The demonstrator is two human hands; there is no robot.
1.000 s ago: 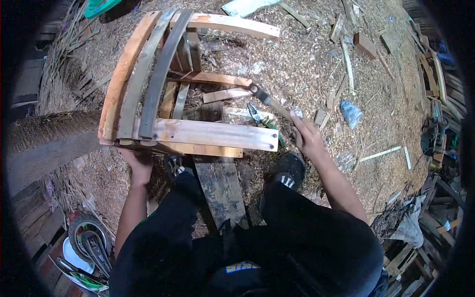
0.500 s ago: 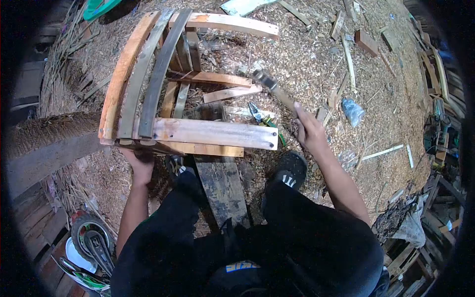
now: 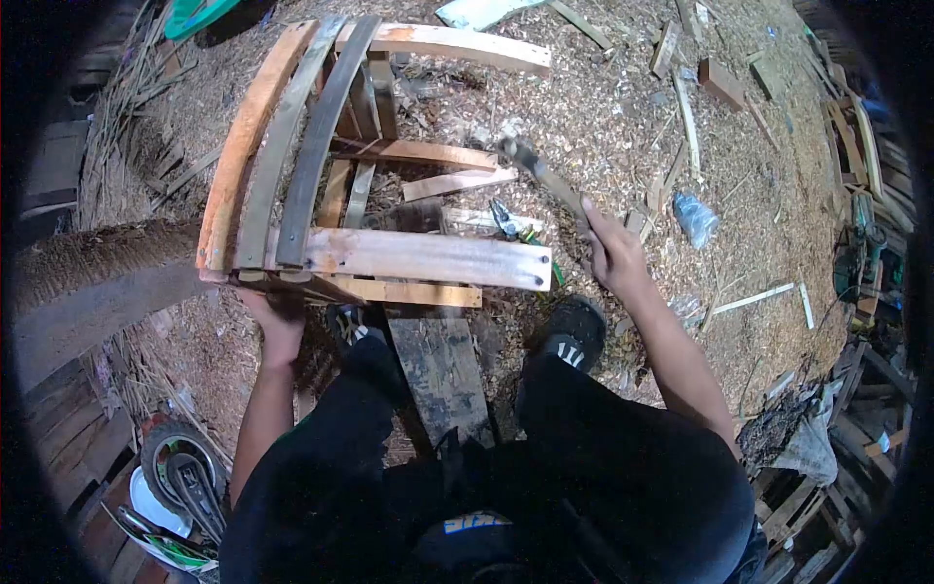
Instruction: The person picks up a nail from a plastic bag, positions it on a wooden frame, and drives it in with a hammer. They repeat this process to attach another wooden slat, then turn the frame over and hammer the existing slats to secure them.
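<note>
A wooden frame of curved slats and rails stands on its side at the centre left. My left hand is under its lower left corner, against the wood, with the fingers mostly hidden behind it. My right hand is wrapped round the handle of a hammer, whose blurred head points up and left, right of the frame's middle rail. Pliers with green and yellow handles lie on the ground behind the pale front rail, partly covered by it.
A worn plank runs between my shoes. Wood shavings and offcuts cover the ground, with a brown block and a clear plastic bag to the right. A thick beam lies at left, above a wheel.
The frame has shifted slightly to the right. My right hand and the hammer have moved a little, while the hammer's head stays in nearly the same place.
</note>
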